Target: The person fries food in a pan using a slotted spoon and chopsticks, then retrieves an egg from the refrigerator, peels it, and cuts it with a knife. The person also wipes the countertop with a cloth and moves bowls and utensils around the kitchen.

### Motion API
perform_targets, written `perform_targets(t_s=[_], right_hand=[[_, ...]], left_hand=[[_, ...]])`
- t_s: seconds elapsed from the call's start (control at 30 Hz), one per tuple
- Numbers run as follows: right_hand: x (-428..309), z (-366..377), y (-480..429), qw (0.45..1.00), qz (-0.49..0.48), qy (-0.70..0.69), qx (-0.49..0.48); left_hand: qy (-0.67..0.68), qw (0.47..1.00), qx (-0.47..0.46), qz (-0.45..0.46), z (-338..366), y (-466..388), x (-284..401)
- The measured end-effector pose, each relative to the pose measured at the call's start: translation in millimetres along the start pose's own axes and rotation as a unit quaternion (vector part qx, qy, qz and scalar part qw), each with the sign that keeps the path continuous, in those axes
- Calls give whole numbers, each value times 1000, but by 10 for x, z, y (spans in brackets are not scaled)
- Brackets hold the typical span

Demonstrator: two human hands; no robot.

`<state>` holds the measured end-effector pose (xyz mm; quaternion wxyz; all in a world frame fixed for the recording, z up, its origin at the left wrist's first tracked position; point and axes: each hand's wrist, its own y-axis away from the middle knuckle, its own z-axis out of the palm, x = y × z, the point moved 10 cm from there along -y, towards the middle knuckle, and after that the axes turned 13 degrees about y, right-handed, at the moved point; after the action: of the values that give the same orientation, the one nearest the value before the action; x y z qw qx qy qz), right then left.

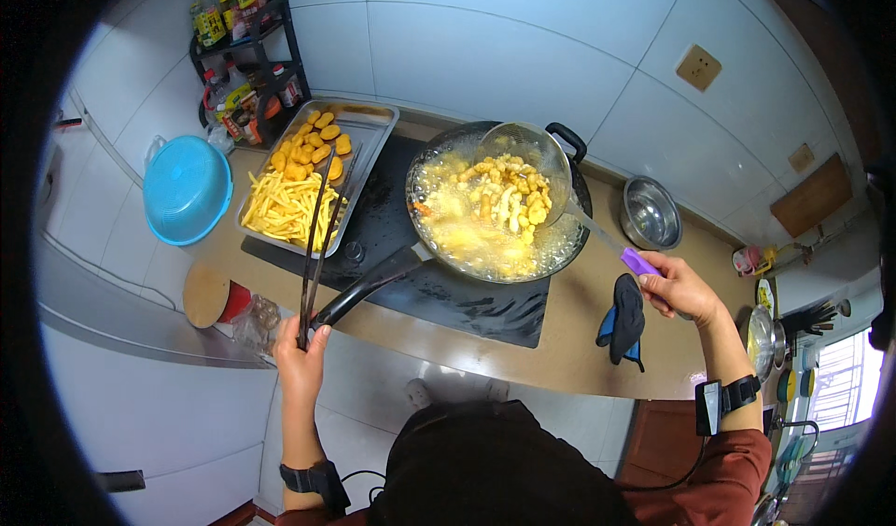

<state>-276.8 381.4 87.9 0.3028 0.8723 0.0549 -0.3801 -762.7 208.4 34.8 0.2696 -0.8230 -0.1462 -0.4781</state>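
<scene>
My left hand grips a pair of long dark cooking chopsticks, their tips pointing up over a metal tray. Right beside those fingers is the end of the black wok handle; I cannot tell if they touch it. My right hand holds the purple handle of a wire-mesh strainer. The strainer lies over the far part of a wok of bubbling oil. Golden battered fried pieces sit in and around the mesh, and foam hides much of the oil.
The tray bears French fries and nuggets. A blue plastic basket and a black rack of bottles stand left. To the right are a steel bowl and black-and-blue gloves. A dark hob lies under the wok.
</scene>
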Motion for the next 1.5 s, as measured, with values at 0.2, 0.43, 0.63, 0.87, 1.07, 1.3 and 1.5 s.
perform_targets(t_s=[0.2, 0.43, 0.63, 0.87, 1.07, 1.3, 1.5], right_hand=[[-39, -11, 7, 997, 9, 42, 63], [-307, -206, -142, 945, -153, 232, 174], [-299, -314, -92, 919, -150, 291, 218], [-462, -259, 21, 859, -154, 381, 304], [-259, 17, 122, 872, -34, 398, 283], [77, 807, 384, 975, 169, -9, 143], [-103, 1185, 407, 954, 174, -221, 103]], left_hand=[[51, 997, -18, -48, 8, -14, -146], [75, 995, 7, -69, -9, 46, -238], [105, 982, -13, -154, 56, 28, -377], [150, 978, -84, -115, 178, -178, -301], [210, 954, -155, -150, 251, -227, -339], [279, 921, -220, -161, 328, -274, -437], [306, 894, -277, -175, 415, -291, -501]])
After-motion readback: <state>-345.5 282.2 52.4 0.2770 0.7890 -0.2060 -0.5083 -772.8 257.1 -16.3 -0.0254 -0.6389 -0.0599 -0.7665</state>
